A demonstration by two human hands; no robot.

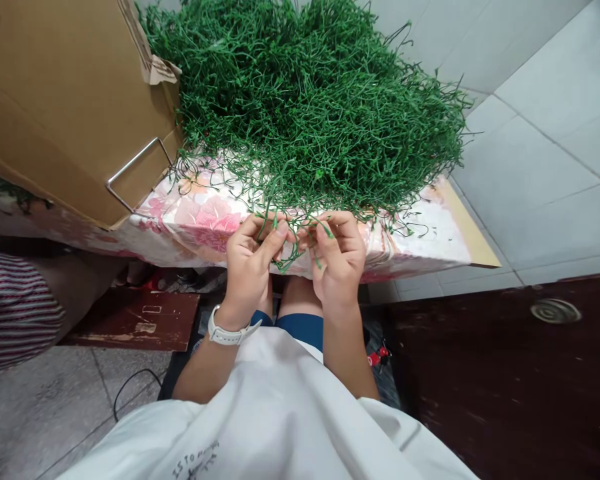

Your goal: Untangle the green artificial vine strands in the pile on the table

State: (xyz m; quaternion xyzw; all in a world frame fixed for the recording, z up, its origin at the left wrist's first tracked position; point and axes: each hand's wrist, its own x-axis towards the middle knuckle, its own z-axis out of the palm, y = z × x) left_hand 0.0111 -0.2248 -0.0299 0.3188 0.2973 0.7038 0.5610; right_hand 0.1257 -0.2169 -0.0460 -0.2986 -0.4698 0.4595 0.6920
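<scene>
A large heap of thin green stems with small bud-like tips (320,107) lies on the table, which has a pink-flowered cover (205,217). At the near edge, my left hand (250,260) pinches several green stems (291,257) between thumb and fingers. Close beside it my right hand (341,260) is closed in a pinch on a green stem (329,232), its tip showing past the thumb. Some loops of stem hang between both hands. Whether the stems are real or plastic, I cannot tell.
A cardboard box (55,100) stands at the left, with a bent metal wire frame (135,163) at its corner. White tiled wall (540,173) rises at the right, above a dark red-brown wooden panel (500,360). A person in a striped garment (17,310) is at the left.
</scene>
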